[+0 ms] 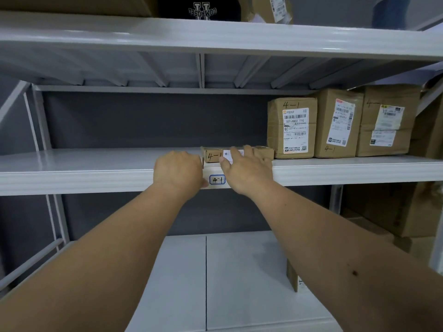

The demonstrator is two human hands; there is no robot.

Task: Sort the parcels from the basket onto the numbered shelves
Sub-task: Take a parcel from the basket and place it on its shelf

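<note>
Parcel (213, 155) marked 4-1 lies flat on our middle shelf (96, 168), above its 4-1 label (217, 179), just left of three upright boxes (291, 127). Our right hand (247, 168) lays straight fingers on it; our left hand (178, 168) curls at its end, grasp unclear.

Two bare forearms show, with no sleeves on them. No watch, ring or glove is on the left hand (177, 169) or the right hand (247, 172). The right forearm has one small dark mark on its upper side, nearer to the elbow than to the wrist. The nails that are visible on the right hand are short and unpainted.
</note>
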